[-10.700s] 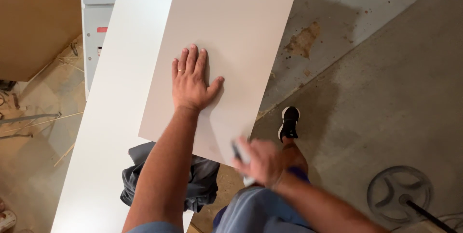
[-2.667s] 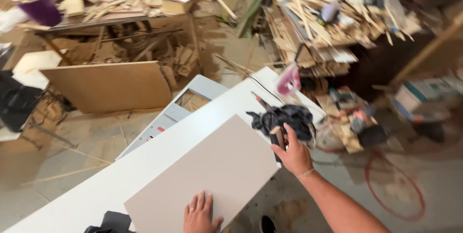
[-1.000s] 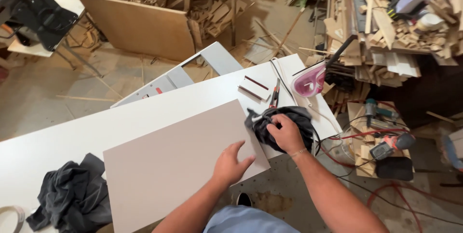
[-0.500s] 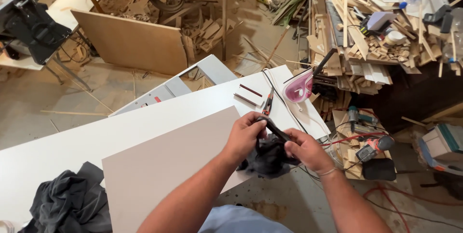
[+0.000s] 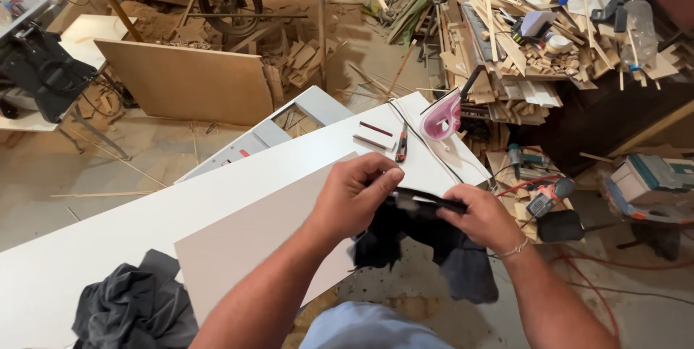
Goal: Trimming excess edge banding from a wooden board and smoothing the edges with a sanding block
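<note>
Both hands are closed on a dark cloth [image 5: 426,237], held up in the air just off the near edge of the white surface [image 5: 108,237]. The left hand [image 5: 354,197] pinches its upper edge in a tight grip; the right hand [image 5: 484,219] holds the other end, with the cloth stretched between them and the rest hanging loose. Just beside the left wrist lies a pale flat panel [image 5: 267,237] on the surface, untouched. Further along the surface sit a utility knife [image 5: 401,148] and a pink iron [image 5: 444,116]. Another dark rag [image 5: 134,306] lies bunched at the near left. The cloth looks only gathered so far, not yet put to the panel.
</note>
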